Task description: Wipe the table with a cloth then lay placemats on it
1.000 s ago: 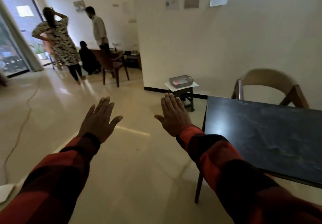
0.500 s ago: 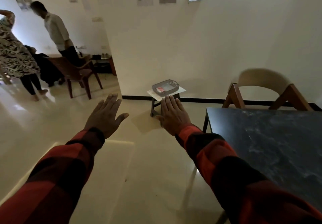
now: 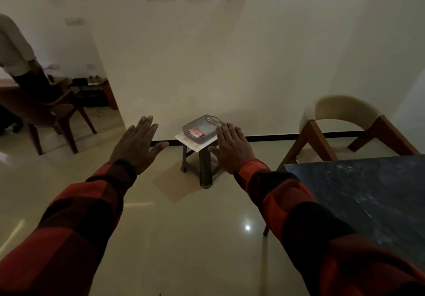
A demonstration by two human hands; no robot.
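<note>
Both hands flat and empty, left hand (image 3: 138,145), right hand (image 3: 232,147); the checked cloth (image 3: 195,132) in the basket (image 3: 208,121) wants a firm pinch before the dark surface (image 3: 368,194).

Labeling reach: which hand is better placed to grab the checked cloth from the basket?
Probably right: the right hand lines up beside the basket holding the checked cloth; the left hand sits farther left.
</note>
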